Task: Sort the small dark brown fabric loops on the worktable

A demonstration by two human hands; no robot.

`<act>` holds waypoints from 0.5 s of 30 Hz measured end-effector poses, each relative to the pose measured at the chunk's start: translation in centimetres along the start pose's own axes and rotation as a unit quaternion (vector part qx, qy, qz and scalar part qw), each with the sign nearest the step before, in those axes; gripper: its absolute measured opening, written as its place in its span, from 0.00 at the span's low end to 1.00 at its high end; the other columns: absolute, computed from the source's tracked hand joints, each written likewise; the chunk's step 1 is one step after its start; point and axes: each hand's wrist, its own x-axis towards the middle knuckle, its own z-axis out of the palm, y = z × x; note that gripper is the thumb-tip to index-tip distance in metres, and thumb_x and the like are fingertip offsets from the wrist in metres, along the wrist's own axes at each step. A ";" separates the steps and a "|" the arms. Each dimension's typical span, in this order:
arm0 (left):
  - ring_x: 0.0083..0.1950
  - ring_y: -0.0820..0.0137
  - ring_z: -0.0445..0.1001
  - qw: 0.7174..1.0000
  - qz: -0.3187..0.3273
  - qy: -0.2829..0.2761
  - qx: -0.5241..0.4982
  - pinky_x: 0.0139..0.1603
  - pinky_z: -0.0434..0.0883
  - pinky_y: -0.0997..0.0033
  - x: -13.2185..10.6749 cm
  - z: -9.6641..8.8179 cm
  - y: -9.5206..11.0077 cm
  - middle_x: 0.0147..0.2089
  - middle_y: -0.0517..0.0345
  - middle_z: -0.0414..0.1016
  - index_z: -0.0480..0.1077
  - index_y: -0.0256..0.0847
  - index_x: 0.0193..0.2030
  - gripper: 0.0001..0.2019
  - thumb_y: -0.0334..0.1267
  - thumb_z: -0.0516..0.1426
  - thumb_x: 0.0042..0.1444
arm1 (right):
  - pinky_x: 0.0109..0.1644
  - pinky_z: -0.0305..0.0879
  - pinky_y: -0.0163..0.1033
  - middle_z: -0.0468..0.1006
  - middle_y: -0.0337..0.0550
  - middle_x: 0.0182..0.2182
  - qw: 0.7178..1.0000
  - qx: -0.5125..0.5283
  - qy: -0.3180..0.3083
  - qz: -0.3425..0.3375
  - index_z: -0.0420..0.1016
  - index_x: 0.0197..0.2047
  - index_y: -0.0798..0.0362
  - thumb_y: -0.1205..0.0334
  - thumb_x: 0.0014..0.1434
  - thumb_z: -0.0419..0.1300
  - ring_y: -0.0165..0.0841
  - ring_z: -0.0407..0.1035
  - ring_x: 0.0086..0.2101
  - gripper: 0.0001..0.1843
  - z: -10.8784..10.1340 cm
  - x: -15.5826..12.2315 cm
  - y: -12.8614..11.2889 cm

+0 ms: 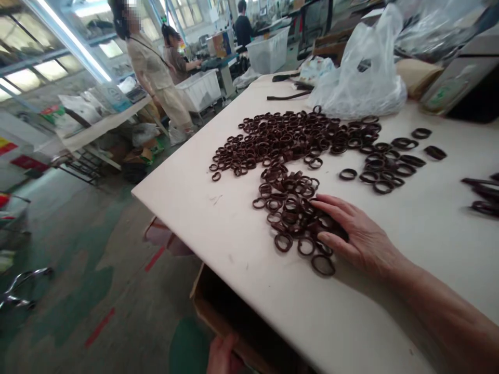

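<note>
Rings (pixel 296 156) are spread in a heap across the tabletop (pixel 234 228); most remain unmoved. The nearest are covered by the flat, released right hand (pixel 356 236), while a box (pixel 234 317) edge is gripped by the left hand (pixel 223 356).

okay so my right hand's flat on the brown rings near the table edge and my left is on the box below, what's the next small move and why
Probably sweep the right hand toward the table edge, dragging the nearest brown rings along. The hand already lies flat over that clump, the rings sit loose close to the edge, and the left hand holds the open cardboard box just below it.
</note>
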 end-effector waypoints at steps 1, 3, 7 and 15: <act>0.45 0.55 0.80 1.000 -0.001 -0.009 -0.027 0.44 0.78 0.57 0.0 0.1 -0.2 0.43 0.49 0.81 0.76 0.38 0.43 0.21 0.57 0.59 0.59 | 0.68 0.64 0.59 0.67 0.51 0.67 1.000 -0.005 0.007 -0.008 0.67 0.69 0.48 0.42 0.70 0.52 0.49 0.64 0.65 0.30 0.3 -0.6 -0.7; 0.43 0.51 0.81 0.994 -0.010 -0.032 -0.101 0.42 0.78 0.56 0.0 0.2 -0.6 0.39 0.47 0.82 0.76 0.38 0.40 0.21 0.56 0.60 0.50 | 0.67 0.65 0.59 0.67 0.52 0.67 1.000 -0.017 0.016 -0.018 0.66 0.69 0.48 0.44 0.71 0.53 0.50 0.63 0.65 0.29 1.0 -1.8 -2.4; 0.41 0.49 0.81 0.976 -0.030 -0.054 -0.208 0.41 0.77 0.55 -0.2 -0.3 -1.0 0.36 0.43 0.82 0.75 0.33 0.40 0.24 0.51 0.64 0.40 | 0.67 0.67 0.60 0.68 0.54 0.67 1.000 -0.019 0.021 -0.003 0.66 0.69 0.49 0.45 0.72 0.52 0.50 0.62 0.66 0.29 2.5 -3.6 -6.0; 0.40 0.52 0.80 0.985 0.013 -0.062 -0.160 0.42 0.77 0.56 -1.5 -1.3 -1.6 0.35 0.48 0.81 0.76 0.37 0.36 0.21 0.55 0.64 0.46 | 0.68 0.66 0.64 0.67 0.53 0.68 0.998 0.051 -0.012 0.016 0.70 0.67 0.51 0.49 0.71 0.54 0.51 0.59 0.68 0.27 5.1 -5.9 -13.7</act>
